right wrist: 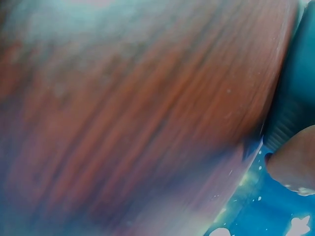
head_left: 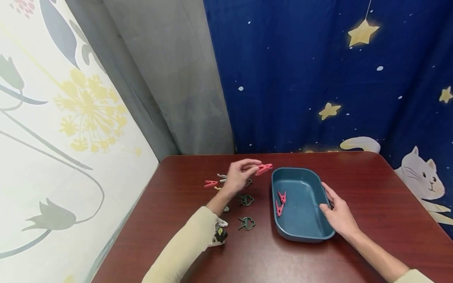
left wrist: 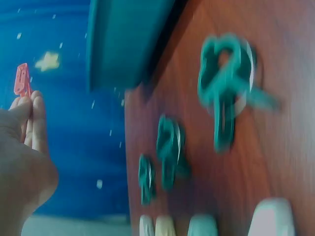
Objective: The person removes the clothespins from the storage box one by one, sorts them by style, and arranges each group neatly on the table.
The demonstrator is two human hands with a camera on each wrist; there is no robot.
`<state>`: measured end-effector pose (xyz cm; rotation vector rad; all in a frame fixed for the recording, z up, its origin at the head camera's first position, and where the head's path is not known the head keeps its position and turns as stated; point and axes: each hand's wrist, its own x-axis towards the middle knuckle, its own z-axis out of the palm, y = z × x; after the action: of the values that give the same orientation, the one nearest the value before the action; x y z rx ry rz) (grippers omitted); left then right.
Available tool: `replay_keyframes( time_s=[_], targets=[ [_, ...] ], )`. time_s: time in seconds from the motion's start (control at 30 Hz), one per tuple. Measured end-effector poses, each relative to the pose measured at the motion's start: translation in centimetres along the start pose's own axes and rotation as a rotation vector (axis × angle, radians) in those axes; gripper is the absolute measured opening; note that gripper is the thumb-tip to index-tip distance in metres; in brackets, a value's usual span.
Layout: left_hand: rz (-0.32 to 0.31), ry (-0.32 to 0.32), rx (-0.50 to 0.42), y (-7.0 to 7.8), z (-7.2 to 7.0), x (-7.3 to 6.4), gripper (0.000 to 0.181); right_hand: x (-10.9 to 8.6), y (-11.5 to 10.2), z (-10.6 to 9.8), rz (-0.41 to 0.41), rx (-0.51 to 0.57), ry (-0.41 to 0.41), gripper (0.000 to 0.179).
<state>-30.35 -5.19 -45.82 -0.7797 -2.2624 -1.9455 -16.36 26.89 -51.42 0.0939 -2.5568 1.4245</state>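
Pinched between the fingertips of my left hand (head_left: pixel 238 175) is a red clothespin (head_left: pixel 264 169), held up near the far left corner of a blue bin (head_left: pixel 303 236). The left wrist view shows the same clothespin (left wrist: pixel 21 80) raised above the left hand (left wrist: pixel 24 157). My right hand (head_left: pixel 337 212) grips the bin's right side, thumb over the rim and fingers along the outer wall. Two red clothespins (head_left: pixel 279 209) lie inside the bin at its left. In the right wrist view only a fingertip (right wrist: pixel 294 160) shows against the bin wall (right wrist: pixel 300 73).
Green clips (head_left: pixel 246 223) stand in a column left of the bin. Another red clothespin (head_left: pixel 211 183) and a white clip (head_left: pixel 222 176) lie farther left. A larger dark and pale clip (head_left: pixel 220 236) is partly behind the left sleeve. A curtain (head_left: pixel 301 78) hangs behind the table (head_left: pixel 382 188).
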Motion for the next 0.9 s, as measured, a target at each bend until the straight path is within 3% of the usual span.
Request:
replay_keyframes(
  time_s=[0.13,0.27,0.4,0.53,0.7,0.9],
  targets=[
    [0.027,0.096,0.034,-0.2,-3.6,0.0,0.02,0.0,-0.2,0.1,0.015,-0.007,-0.01,0.073],
    [0.059,0.195,0.147,-0.5,-7.4,-0.4,0.017,0.1,-0.4,0.1,0.02,-0.012,-0.014,0.072],
    [0.045,0.272,0.259,-1.2,-11.1,-1.5,0.017,0.1,-0.5,0.2,0.026,-0.014,-0.019,0.072],
    [0.004,0.306,0.363,-2.3,-14.1,-3.3,0.017,0.1,-0.5,0.2,0.038,-0.014,-0.028,0.073],
    [-0.093,0.32,0.455,-4.4,-16.6,-6.0,0.016,0.1,-0.6,0.2,0.037,-0.011,-0.03,0.072],
    [-0.184,0.26,0.45,-6.4,-17.5,-8.6,0.019,0.1,-0.5,0.2,0.018,-0.019,-0.009,0.072]
  ],
)
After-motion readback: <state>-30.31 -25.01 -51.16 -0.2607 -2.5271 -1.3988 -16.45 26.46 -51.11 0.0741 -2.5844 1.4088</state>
